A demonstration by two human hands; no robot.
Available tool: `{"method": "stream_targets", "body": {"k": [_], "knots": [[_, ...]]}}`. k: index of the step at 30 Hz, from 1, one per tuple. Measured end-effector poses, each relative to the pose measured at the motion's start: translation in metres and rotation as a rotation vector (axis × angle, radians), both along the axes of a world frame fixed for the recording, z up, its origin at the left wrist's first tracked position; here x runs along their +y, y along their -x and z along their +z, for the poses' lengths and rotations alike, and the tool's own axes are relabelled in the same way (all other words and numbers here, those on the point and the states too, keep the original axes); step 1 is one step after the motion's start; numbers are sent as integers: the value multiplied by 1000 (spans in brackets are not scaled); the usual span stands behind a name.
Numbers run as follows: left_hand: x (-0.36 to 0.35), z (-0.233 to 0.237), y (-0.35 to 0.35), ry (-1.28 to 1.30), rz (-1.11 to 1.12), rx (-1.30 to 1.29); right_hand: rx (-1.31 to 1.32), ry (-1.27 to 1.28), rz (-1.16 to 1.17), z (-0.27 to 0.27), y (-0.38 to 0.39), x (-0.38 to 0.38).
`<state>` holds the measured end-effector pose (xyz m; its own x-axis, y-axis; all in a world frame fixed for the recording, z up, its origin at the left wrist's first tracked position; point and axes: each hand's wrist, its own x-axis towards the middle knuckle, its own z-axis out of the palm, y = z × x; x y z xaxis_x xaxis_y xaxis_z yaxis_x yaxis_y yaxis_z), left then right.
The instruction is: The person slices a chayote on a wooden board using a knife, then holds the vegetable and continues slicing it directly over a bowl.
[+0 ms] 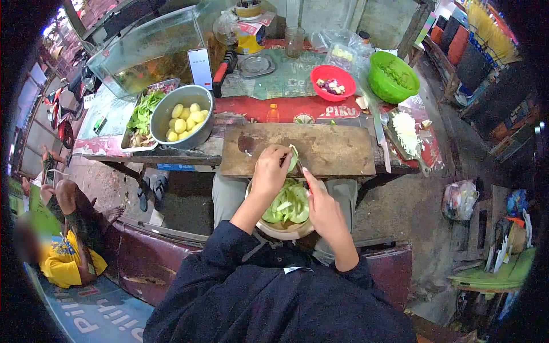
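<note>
Green leaf piece (293, 159) sits pinched in your left hand (271, 171) over the lap bowl (286, 233) — likely light, limp and tearable, so grip its thicker edge. Your right hand (326, 210) is curled closed — around what, I cannot tell.

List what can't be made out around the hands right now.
Head view only.
Right hand grip: hidden by its own back; held thing unclear.
Green piece in left hand: partly covered by that hand.
Bowl bottom: buried under green slices.
Red bowl contents: too small.
</note>
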<state>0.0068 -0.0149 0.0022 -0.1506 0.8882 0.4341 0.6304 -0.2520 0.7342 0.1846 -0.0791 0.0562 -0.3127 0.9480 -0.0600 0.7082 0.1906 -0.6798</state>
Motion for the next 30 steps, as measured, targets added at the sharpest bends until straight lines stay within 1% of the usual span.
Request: {"method": "stream_targets", "body": {"k": [4,6,7,9,10,12,16,18,21,25,27,30], "knots": [[0,-4,-3,2,14,1,-26,48,-5,0,6,-3],[1,-5,-3,7,27,-5,-101,-9,-11,-7,8,-5],[1,-5,-4,10,25,-5,-102,-6,-13,-12,8,-6],[0,-3,-4,39,28,18,-115,-136,-10,-18,10,-6],[0,-3,-3,42,30,18,-115,-134,-8,-17,11,-5],[0,-3,-3,47,18,-4,-77,-51,-13,-13,12,-5],[-1,-1,-4,37,23,40,-81,11,-18,-14,19,5],[-3,0,-4,7,22,-3,-68,84,-42,-8,22,9],[-2,-3,-4,-8,46,-52,-65,153,-51,-3,17,-7],[-2,-1,-4,-26,68,-51,-30,106,-76,-8,7,-16],[-1,1,-6,19,79,-93,-36,32,-96,-9,6,-12],[0,0,-7,17,90,-88,-68,-21,-46,-1,11,-10]]}}
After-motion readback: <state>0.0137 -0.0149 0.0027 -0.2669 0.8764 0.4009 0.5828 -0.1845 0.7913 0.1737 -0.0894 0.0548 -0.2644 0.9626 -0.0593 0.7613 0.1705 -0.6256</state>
